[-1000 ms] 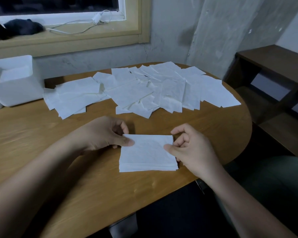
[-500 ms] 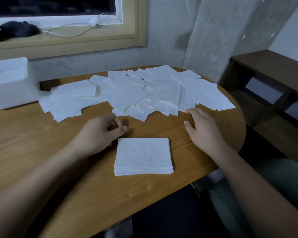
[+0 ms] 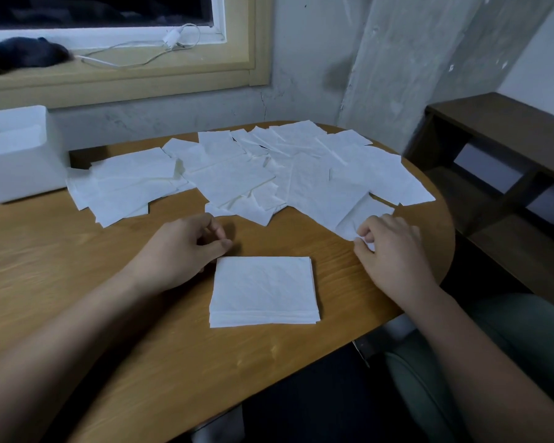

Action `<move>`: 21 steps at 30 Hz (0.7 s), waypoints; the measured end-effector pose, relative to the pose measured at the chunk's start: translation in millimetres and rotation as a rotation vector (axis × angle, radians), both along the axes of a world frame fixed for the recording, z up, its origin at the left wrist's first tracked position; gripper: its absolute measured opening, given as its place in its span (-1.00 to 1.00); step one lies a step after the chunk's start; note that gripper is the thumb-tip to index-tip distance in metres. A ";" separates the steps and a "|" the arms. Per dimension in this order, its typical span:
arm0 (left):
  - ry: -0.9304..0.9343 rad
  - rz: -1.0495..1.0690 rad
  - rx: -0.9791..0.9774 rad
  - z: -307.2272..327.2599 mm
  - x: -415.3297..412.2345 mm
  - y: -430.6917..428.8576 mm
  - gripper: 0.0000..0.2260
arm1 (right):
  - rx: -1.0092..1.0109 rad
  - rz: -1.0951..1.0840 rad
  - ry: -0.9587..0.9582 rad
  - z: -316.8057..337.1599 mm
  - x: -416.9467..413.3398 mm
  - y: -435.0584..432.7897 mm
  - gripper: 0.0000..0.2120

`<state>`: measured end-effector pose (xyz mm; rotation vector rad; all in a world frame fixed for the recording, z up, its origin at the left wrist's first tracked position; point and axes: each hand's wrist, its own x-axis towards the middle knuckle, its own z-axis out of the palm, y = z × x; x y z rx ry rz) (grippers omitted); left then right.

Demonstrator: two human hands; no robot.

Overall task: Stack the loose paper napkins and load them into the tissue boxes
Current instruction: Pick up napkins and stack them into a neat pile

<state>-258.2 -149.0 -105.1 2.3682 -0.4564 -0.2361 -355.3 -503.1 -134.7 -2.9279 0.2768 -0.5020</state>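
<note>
A neat stack of white napkins (image 3: pixel 264 290) lies on the wooden table (image 3: pixel 61 266) in front of me. Many loose napkins (image 3: pixel 253 174) are spread across the far half of the table. My right hand (image 3: pixel 392 251) pinches the near corner of one loose napkin (image 3: pixel 362 212) at the right end of the spread. My left hand (image 3: pixel 186 247) rests on the table just left of the stack's far corner, fingers loosely curled, holding nothing. A white tissue box (image 3: pixel 16 155) with napkins inside stands at the far left.
A window sill (image 3: pixel 119 75) with a white cable and a dark object runs behind the table. A dark wooden shelf (image 3: pixel 506 161) stands to the right. The table's rounded edge curves close by my right hand.
Both hands left the stack. My right hand reached to the loose napkins on the right, took hold of one by its corner and drew it nearer. My left hand stayed beside the stack.
</note>
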 end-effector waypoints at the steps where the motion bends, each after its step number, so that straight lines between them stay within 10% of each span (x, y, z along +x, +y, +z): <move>1: -0.003 0.002 0.002 -0.5 0.5 0.6 -0.90 | -0.013 0.007 -0.012 0.0 -3.3 -0.4 -0.95; 16: 0.006 -0.008 -0.026 7.1 -4.4 -3.0 -0.91 | 0.290 0.060 -0.071 18.9 -11.6 3.4 -0.93; 21: 0.001 -0.010 -0.016 6.2 -2.9 -1.6 -0.92 | 0.188 0.113 0.127 25.6 14.3 -19.0 -0.63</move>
